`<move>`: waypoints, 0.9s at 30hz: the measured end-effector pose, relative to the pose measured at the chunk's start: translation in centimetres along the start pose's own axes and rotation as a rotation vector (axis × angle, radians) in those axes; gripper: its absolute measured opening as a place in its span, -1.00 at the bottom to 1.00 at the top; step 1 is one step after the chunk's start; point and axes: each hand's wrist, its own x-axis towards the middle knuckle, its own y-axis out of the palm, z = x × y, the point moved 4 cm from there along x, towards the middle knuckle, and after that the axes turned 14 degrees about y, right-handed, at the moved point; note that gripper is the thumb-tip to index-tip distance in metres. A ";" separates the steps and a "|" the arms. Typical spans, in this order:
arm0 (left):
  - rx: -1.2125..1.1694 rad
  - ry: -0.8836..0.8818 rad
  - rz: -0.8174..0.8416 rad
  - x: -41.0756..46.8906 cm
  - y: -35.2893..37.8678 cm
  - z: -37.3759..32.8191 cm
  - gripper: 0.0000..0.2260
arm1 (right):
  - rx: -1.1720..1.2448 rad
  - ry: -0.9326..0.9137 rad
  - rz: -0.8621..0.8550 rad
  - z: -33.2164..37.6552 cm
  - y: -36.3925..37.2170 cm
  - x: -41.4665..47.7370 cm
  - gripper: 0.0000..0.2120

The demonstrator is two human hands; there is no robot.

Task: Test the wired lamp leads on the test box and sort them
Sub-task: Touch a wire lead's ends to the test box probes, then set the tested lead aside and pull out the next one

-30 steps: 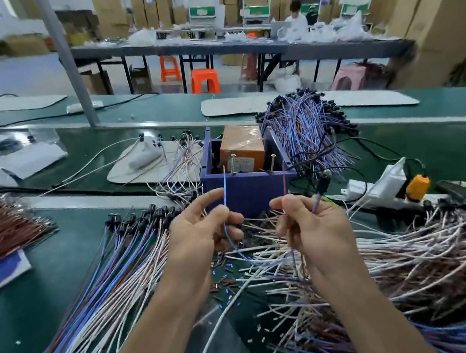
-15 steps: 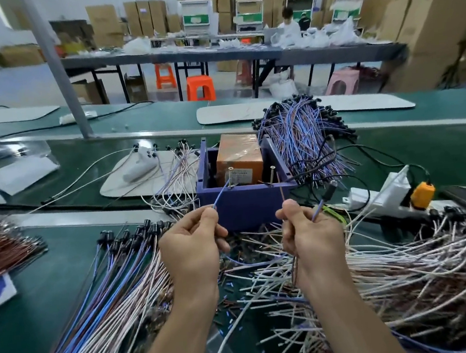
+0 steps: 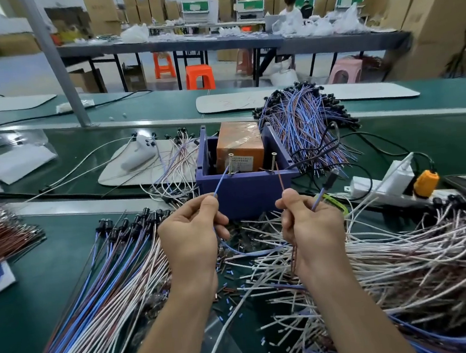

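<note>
While I looked down over my wrists, my left hand (image 3: 191, 231) pinched a blue lead (image 3: 221, 182) between thumb and forefinger. Its bare end reached up to the left screw (image 3: 230, 156) standing at the front of the purple test box (image 3: 245, 195); whether the tip actually touched the screw I could not tell. My right hand (image 3: 313, 222) pinched a brown lead (image 3: 281, 181) the same way, with its tip rising toward the right screw (image 3: 274, 155). That hand's curled fingers also gripped a short blue stem with a black lamp holder (image 3: 331, 177) poking up past my knuckles. Both hands hovered just in front of the box, near each other but apart. An orange block (image 3: 238, 144) sat inside the box. On the green table (image 3: 27, 324) a combed bundle of blue, brown and white leads (image 3: 94, 289) lay to my left, and a tangled heap (image 3: 405, 259) lay to my right. Another bundle (image 3: 303, 124) was draped beside the box's right wall, and a white power strip (image 3: 381, 187) lay to the right of the box.
</note>
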 end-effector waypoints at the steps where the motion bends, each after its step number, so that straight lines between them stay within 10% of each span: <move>1: 0.009 0.009 0.021 0.0 0.1 -0.1 -0.81 | -0.015 -0.007 0.005 0.0 0.1 0.0 -0.69; 27: 0.071 0.020 0.106 0.1 0.1 -0.3 -0.87 | 0.002 -0.035 0.003 -0.2 -0.5 -0.3 -0.70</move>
